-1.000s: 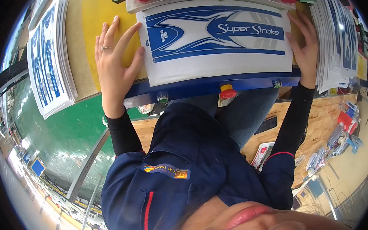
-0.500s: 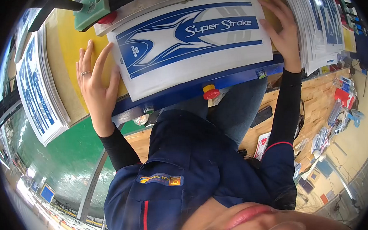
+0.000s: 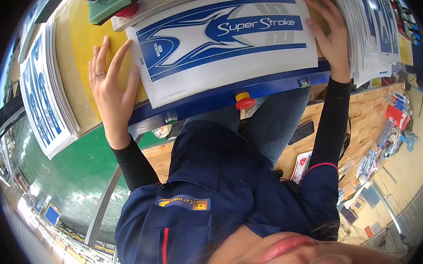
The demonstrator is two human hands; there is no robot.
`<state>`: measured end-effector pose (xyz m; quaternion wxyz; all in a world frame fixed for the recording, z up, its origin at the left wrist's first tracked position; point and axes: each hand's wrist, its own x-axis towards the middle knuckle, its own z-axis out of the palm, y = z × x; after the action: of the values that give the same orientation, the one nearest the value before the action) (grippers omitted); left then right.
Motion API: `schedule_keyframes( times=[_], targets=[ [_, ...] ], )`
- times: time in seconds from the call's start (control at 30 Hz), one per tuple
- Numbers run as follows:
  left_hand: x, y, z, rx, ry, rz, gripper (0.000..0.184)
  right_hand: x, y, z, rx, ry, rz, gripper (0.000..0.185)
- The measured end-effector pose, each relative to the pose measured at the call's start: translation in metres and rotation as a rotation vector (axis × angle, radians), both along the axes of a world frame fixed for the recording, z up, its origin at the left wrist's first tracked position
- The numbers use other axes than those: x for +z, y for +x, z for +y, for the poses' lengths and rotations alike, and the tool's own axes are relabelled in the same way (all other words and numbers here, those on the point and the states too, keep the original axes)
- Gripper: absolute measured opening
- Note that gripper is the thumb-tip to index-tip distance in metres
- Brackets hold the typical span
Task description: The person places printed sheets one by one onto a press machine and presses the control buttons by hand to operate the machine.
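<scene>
On the yellow board [image 3: 84, 28], the printed sheet [image 3: 226, 45] lies lengthwise between our left hand [image 3: 113, 89] and right hand [image 3: 334, 37], about equally near, both spread, clamping nothing.

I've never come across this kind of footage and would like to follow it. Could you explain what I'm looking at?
There is no robot here: a person works with two bare hands. The only camera is worn on the head and looks forward and down, so the wearer's own dark blue shirt shows too.

A white sheet printed in blue with "Super Stroke" lies on a yellow table, along a metal bar. The left hand is at its left edge and the right hand at its right, fingers spread; neither appears to grip it. Stacks of similar sheets sit left and right. A red button is on the front, nearest the wearer.
</scene>
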<state>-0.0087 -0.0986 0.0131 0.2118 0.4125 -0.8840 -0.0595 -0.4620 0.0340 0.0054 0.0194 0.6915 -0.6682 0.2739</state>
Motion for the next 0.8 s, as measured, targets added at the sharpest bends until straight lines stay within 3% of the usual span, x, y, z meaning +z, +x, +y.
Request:
schedule_keyframes(
  times=[0.8],
  targets=[
    [-0.0050, 0.0026, -0.0030, -0.025, 0.003, 0.039, 0.048, -0.0003, 0.0011, -0.0018, 0.031, -0.008, -0.001, 0.040]
  ],
)
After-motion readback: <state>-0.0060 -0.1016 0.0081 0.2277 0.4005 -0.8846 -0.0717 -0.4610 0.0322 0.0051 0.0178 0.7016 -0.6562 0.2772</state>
